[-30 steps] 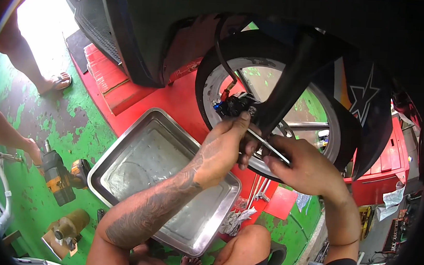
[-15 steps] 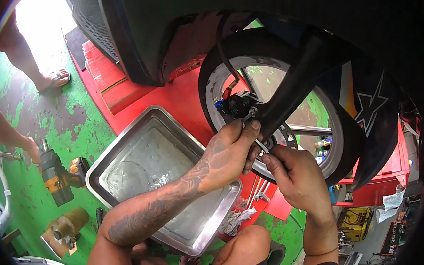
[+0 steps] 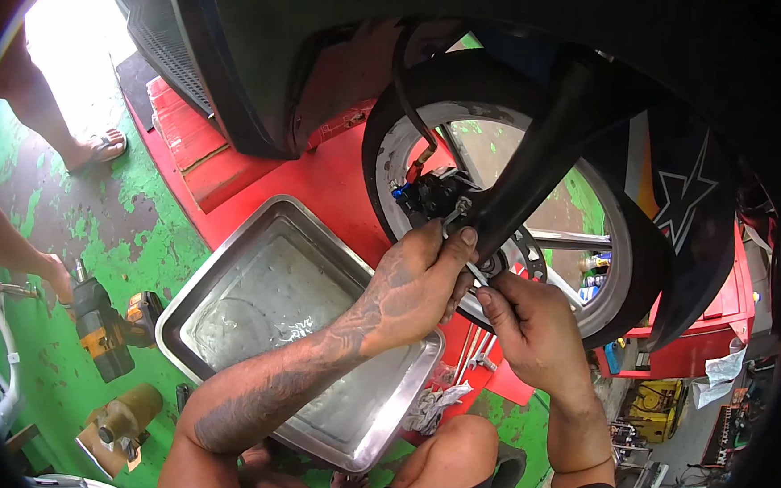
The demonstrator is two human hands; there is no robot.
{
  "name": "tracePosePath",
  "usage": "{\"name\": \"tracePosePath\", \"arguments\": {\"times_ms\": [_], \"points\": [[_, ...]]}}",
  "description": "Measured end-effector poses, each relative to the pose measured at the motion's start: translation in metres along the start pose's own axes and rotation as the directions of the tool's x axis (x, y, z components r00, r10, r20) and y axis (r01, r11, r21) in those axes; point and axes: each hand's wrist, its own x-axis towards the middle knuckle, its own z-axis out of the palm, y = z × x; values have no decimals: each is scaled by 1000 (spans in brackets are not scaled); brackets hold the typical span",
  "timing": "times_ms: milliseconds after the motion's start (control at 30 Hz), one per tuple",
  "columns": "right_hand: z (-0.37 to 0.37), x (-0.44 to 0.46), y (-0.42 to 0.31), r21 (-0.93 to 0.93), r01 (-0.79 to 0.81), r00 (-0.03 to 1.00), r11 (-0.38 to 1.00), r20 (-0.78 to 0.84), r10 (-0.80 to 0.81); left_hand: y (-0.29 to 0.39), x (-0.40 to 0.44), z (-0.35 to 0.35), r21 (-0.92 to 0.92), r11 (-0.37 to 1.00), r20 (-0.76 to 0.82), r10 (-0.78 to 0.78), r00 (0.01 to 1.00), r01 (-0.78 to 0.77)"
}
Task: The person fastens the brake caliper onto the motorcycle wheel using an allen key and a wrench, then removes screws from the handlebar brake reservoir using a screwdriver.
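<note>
Now the left hand (image 3: 414, 268) is further below the silver bolt (image 3: 464, 204). The wrench (image 3: 477, 273) points straighter down from it, with the right hand (image 3: 533, 329) lower too.

— Your wrench (image 3: 477, 273)?
— I log it as bright, smooth metal.
— Tray (image 3: 396, 405)?
— Sheet metal; I list it glossy.
— Tyre (image 3: 459, 78)?
— Matt rubber.
— Wheel rim (image 3: 391, 153)?
— I note worn, patchy coating.
— Fork leg (image 3: 527, 172)?
— Smooth, low sheen.
— Floor (image 3: 155, 221)?
— Painted, flaking.
</note>
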Motion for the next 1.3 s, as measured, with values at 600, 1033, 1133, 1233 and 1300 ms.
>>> {"name": "tracePosePath", "arguments": {"times_ms": [600, 1033, 1133, 1233, 1300], "points": [[27, -3, 22, 55, 63, 993, 996, -100, -57, -1, 1, -3, 145, 988, -11, 53, 999, -51], [22, -5, 33, 323, -51, 999, 945, 29, 44, 5, -3, 0, 51, 998, -9, -22, 1000, 22], [6, -4, 22, 347, -42, 998, 937, 60, 22, 2, -4, 8, -130, 991, -5, 2, 1000, -2], [-30, -8, -3, 270, -60, 990, 961, 138, 23, 19, -19, 14, -186, 981, -14, 61, 998, -63], [-33, -6, -5, 233, 9, 988, 973, 147, -44, 32, -32, 15, -149, 983, -7, 110, 994, -110]]}}
